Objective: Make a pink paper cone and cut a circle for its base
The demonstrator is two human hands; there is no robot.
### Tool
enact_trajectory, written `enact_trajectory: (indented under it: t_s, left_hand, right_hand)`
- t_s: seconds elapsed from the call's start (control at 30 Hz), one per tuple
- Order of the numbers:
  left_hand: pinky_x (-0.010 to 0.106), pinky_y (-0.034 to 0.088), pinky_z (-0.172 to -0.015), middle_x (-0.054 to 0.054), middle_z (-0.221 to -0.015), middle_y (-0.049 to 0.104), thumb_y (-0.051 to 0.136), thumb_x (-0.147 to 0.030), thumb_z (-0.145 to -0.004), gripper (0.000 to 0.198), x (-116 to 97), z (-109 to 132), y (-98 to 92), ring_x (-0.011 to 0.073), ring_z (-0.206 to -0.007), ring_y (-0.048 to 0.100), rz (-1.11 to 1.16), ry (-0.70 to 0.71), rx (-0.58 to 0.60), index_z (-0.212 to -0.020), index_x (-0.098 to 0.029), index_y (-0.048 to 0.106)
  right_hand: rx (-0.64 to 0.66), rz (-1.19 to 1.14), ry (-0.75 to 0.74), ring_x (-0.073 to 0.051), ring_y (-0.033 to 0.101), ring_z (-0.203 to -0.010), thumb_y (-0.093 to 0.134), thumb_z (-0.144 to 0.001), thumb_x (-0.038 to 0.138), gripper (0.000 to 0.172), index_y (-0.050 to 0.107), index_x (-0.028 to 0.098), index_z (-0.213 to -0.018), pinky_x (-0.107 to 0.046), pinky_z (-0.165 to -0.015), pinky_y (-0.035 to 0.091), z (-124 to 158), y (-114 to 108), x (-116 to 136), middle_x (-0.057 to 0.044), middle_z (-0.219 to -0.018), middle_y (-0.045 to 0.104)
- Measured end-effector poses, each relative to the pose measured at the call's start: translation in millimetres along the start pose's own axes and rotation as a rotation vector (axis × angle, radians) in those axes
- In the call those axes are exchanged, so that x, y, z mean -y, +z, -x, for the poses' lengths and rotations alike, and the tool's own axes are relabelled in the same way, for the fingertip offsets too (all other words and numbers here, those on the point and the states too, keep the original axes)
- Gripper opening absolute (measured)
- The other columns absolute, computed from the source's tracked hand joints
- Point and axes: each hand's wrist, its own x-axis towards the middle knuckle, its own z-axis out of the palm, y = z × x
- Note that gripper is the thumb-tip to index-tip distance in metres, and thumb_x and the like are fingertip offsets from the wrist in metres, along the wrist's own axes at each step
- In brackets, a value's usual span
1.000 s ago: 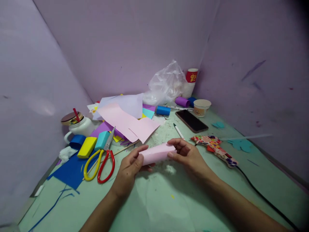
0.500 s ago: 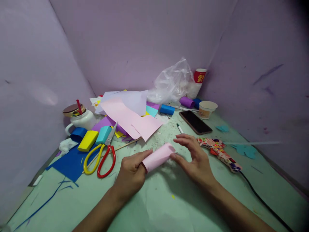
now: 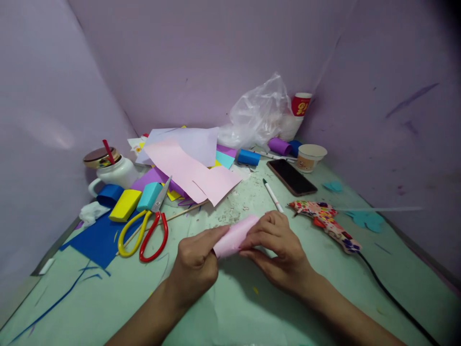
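Note:
A pink paper tube (image 3: 236, 235) is held slantwise above the table between both hands. My left hand (image 3: 198, 254) grips its near left end, thumb along the top and fingers partly hidden. My right hand (image 3: 275, 247) is closed on the far right end, fingers over it and thumb underneath. To the left of my left hand lie scissors (image 3: 156, 211) with one yellow and one red handle. Past my right hand are a white marker (image 3: 273, 196) and a floral-patterned glue gun (image 3: 326, 223) with a clear glue stick.
Pink sheets (image 3: 187, 170) and other coloured paper pile up at the back. Blue, yellow and turquoise paper tubes stand left, near a white mug (image 3: 117, 174). A phone (image 3: 291, 177), a paper bowl (image 3: 310, 157) and a plastic bag (image 3: 255, 113) sit at the back right.
My right hand has moved left and closed onto the pink paper tube, where it was spread at its end before. The view has shifted slightly.

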Motion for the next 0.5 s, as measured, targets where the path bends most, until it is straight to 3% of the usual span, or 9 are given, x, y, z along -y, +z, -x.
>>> enact_trajectory:
  t_s: [0.17, 0.5]
  left_hand:
    - [0.023, 0.058, -0.072, 0.007, -0.09, 0.075, 0.04, 0.001, -0.067, 0.044, -2.2, -1.4, -0.6, 0.0158, -0.079, 0.072, 0.034, -0.047, 0.003, -0.095, -0.01, 0.072]
    - [0.016, 0.056, -0.072, 0.011, -0.083, 0.076, 0.041, 0.003, -0.065, 0.04, -2.3, -6.0, 0.9, 0.0138, -0.074, 0.072, 0.083, -0.033, -0.016, -0.088, -0.004, 0.073]
  right_hand:
    - [0.047, -0.065, -0.034, -0.017, 0.05, -0.069, 0.06, -0.076, 0.008, 0.015, 0.062, 0.023, -0.079, -0.038, -0.073, 0.033, -1.2, -3.3, 2.7, 0.001, -0.069, 0.065]
    - [0.027, -0.075, -0.096, -0.017, 0.048, -0.072, 0.057, -0.075, 0.006, 0.014, 0.063, 0.018, -0.075, -0.041, -0.08, 0.031, -2.0, -5.7, 4.5, -0.001, -0.067, 0.063]
